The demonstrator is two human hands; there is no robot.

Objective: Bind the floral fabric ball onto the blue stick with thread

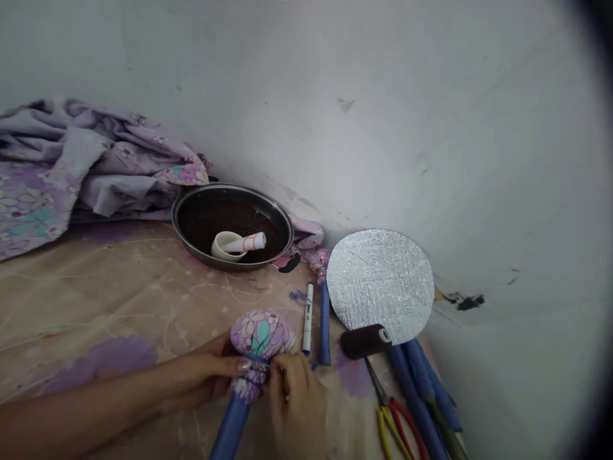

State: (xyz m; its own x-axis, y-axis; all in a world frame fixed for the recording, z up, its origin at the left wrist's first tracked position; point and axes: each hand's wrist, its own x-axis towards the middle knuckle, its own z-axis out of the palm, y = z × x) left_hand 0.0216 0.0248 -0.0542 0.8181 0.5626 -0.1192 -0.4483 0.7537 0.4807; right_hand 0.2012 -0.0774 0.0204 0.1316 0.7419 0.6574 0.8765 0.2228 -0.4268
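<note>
My left hand (pixel 201 377) curls around a stuffed ball of lilac floral fabric (pixel 261 335), its fingers wrapped against the fabric and its fingertips (pixel 244 365) reaching the gathered neck. The ball sits on the end of a blue tube (pixel 230 427), and a blue strand (pixel 257 359) circles the neck. My right hand (pixel 297 406) is blurred; its fingers close in a pinch at that neck, but I cannot tell exactly how they hold the strand. Both hands keep the ball above a printed cover (pixel 96 300) in beige and purple. Just beyond my hands lie a white marker (pixel 308 318) and a second blue tube (pixel 325 326), topped by a small floral ball (pixel 319 262). To the right, a dark maroon thread spool (pixel 364 340) rests against a round silver foil disc (pixel 380 286), which leans over more blue tubes (pixel 417 402). Scissors (pixel 393 425) with red and yellow handles lie near those tubes. Further up stands a dark two-handled pan (pixel 232 262) of dark grains holding a white cup (pixel 228 246) and a rolled white paper (pixel 249 242) with red marks. Crumpled lilac floral cloth (pixel 81 172) heaps against the white wall (pixel 335 96).
</note>
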